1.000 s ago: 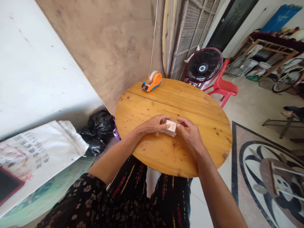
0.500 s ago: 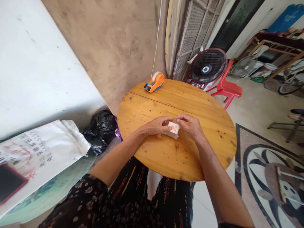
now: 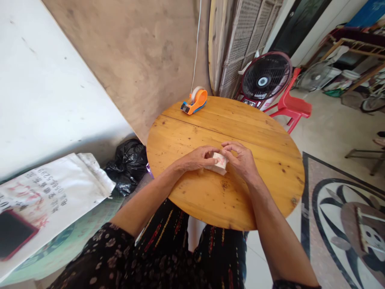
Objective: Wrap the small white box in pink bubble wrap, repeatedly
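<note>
A small white cardboard box [image 3: 221,161] with reddish print rests on the round wooden table [image 3: 192,200], close to its middle. My left hand [image 3: 197,159] is closed around the box's left side, its thumb lying on the top face. At the far right corner of the box, my right hand [image 3: 240,158] has thumb and bent fingers gathered at the edge. The fingers partly cover that corner, so exactly what they pinch there is hard to see.
An orange and blue tape dispenser [image 3: 195,101] stands at the table's far edge by the board wall. Black plastic bags [image 3: 129,160] lie left of the table. Beyond its right side are a floor fan [image 3: 266,76] and a red plastic chair [image 3: 291,104].
My right thumb and fingers have shifted slightly left, closer to the box's far corner. My left hand keeps its hold. The camera view has turned a little.
</note>
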Demonstrator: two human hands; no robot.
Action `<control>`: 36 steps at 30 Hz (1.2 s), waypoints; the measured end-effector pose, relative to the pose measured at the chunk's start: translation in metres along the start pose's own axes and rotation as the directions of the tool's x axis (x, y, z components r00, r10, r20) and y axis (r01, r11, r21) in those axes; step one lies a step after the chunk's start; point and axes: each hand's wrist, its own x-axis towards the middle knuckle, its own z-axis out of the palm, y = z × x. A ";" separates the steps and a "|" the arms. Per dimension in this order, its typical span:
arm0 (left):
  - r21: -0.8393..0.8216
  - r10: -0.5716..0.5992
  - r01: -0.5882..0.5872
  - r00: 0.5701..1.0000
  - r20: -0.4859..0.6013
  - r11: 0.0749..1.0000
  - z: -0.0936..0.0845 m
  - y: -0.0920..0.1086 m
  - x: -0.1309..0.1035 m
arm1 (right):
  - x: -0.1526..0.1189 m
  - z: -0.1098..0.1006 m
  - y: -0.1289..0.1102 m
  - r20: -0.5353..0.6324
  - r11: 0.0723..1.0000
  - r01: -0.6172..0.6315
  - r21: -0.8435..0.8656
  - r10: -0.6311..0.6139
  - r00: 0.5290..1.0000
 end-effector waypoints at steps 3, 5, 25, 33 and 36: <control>0.011 0.002 -0.002 1.000 -0.009 1.000 0.000 -0.002 0.001 | -0.001 0.000 -0.003 0.008 0.999 0.034 -0.013 -0.034 0.999; 0.018 0.010 -0.010 1.000 -0.014 1.000 0.000 -0.004 0.001 | -0.002 0.000 -0.004 0.011 0.997 0.058 -0.041 -0.057 0.998; -0.059 -0.073 0.073 0.997 0.003 0.996 -0.001 -0.005 -0.001 | -0.014 -0.014 -0.019 0.142 0.933 0.307 -0.189 -0.283 0.948; -0.050 -0.133 0.131 0.990 -0.038 0.990 0.001 -0.005 0.000 | -0.013 -0.027 -0.004 -0.199 0.999 0.034 -0.016 -0.036 0.979; -0.145 -0.144 0.140 0.989 -0.018 0.980 0.000 -0.006 -0.001 | -0.013 -0.028 -0.001 -0.191 0.999 0.012 -0.031 -0.017 0.981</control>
